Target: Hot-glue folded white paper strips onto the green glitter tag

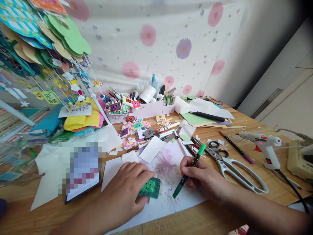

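Between thumb and fingers, my left hand pinches a small green paper rectangle with a simple smiling face drawn on it. My right hand grips a dark dotted marker with a bright green end at the top and a darker green end pointing down. The marker's lower end is apart from the green rectangle, to its right. Under both hands lies a large white sheet smudged with pink and other colours. A blank white paper piece rests just beyond my left hand.
Two pairs of scissors and a hot glue gun lie at right. A phone is at left. Small coloured paper pieces and a box of pens sit behind. Hanging paper mobiles crowd the upper left.
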`<state>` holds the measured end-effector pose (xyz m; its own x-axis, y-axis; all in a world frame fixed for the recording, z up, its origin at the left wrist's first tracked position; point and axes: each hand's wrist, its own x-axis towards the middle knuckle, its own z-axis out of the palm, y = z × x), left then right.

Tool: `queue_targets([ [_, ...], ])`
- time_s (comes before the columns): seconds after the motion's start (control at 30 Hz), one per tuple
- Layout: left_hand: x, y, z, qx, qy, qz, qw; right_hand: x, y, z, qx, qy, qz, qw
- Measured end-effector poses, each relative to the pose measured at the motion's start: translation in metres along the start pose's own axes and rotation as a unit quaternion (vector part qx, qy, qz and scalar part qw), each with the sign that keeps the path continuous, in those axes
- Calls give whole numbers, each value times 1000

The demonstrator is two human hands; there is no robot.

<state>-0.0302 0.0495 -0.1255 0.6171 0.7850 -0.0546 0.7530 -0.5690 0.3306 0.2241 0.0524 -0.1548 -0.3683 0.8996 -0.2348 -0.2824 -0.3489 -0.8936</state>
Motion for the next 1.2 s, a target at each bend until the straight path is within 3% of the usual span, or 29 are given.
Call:
queue_targets([
  [0.13,-4,-4,-7,-28,44,35,998,0,-5,8,-20,5,16,1000],
  [0.3,-6,7,-6,-98,132,46,985,0,-6,23,-36,-49,-5,998],
  [0.43,-6,17,6,-104,124,69,984,-1,-2,36,-23,-65,-44,997],
  [0.6,-4,18,8,-92,110,84,986,0,0,45,-28,-72,-37,996],
  [0.8,-2,7,-9,-81,115,34,989,2,-21,27,5,8,-160,987],
  [0.97,-1,4,-8,-60,136,66,987,3,-15,13,-78,-46,-122,988],
  [1.07,0,6,-1,-58,115,91,987,6,-6,16,-105,-25,-115,987],
  [1.2,2,9,9,-26,74,64,995,8,-2,23,-158,-3,-114,981],
])
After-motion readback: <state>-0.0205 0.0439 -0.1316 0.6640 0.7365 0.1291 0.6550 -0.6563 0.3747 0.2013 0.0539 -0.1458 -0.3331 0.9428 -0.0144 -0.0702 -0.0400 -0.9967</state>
